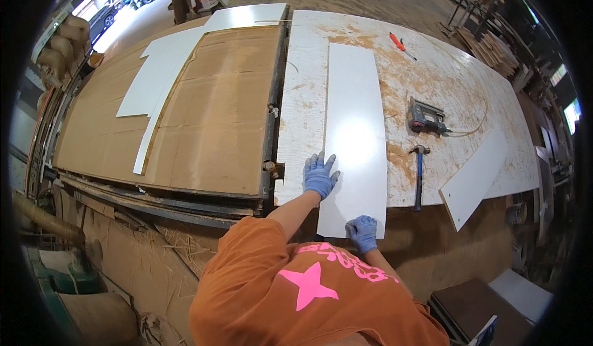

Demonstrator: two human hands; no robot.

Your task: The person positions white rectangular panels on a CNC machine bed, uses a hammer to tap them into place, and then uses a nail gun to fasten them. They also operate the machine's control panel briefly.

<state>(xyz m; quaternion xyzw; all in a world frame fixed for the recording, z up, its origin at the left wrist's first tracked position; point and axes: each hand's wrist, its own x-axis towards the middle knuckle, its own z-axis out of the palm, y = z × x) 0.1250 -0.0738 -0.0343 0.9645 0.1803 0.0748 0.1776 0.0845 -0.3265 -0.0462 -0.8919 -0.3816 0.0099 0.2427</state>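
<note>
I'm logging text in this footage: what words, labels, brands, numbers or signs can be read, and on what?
Orange shirt: pink lettering by a pink star shape; wording not copied here.
Pale bucket: reddish markings, too small to read.
Nail gun: any markings too small to read.
Long white board: none visible.

Sawdust is marking a woodworking workshop, coating the right-hand worktable where a nail gun and hammer are lying; wooden boards are sitting stacked at the far right.
</note>
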